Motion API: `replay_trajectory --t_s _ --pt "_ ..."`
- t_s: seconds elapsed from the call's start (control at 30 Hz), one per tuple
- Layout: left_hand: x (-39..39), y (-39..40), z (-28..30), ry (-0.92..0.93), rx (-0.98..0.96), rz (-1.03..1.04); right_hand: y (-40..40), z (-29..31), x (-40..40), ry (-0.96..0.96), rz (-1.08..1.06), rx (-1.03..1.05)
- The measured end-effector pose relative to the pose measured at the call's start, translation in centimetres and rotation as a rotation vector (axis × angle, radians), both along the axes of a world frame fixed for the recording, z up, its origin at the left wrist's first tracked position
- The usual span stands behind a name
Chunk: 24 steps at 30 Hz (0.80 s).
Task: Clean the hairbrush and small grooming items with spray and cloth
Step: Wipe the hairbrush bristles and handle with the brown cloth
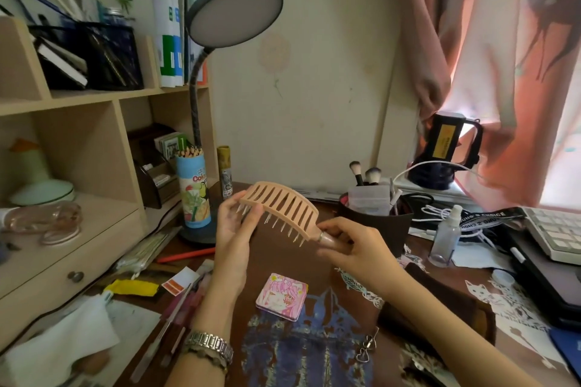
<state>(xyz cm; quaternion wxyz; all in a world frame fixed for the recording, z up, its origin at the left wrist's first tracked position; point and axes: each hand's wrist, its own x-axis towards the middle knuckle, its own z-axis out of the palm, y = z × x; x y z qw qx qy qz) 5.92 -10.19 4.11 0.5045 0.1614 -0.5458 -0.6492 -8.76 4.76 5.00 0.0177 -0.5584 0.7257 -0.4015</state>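
On the shelf unit at the far left, a black mesh holder (94, 53) carries notebooks, pens and pencils standing at a slant. Lower down on the bench (327, 264), a blue cylindrical tube (192, 190) is packed with coloured pencils, tips up, just in front of the stalk of a round-headed desk lamp (234, 11). A white cloth (63, 342) lies crumpled at the near left corner. The left hand (234, 237), a metal watch on its wrist, has its fingers curled loosely around the far end of the peach hairbrush (279, 206), fingertips touching the bristles. The hairbrush is held in the air above the middle of the bench, vented back up, bristles pointing down. The right hand (355, 248) pinches the brush's handle between thumb and fingers. Below the hands a small pink illustrated tin (282, 296) lies flat with its lid on. Further right, a dark tub (375, 221) holds two makeup brushes (364, 174) standing bristles up and a clear plastic pouch. Right of it stands a clear spray bottle (446, 236), upright beside white cables.
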Motion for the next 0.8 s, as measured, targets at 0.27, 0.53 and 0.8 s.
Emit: replay_trajectory --t_s 0.27,0.53,0.8 --pt "-0.1 -0.1 -1.7 -0.141 0.018 -0.098 1.2 -1.9 -0.2 0.069 -0.096 -0.043" --pt "-0.3 -1.1 -2.9 -0.308 -0.123 -0.125 1.8 -2.4 -0.5 -0.068 -0.157 -0.038" --pt "-0.2 -2.8 -3.9 -0.520 -0.159 -0.068 -0.5 -3.4 -0.2 -0.060 -0.183 0.119"
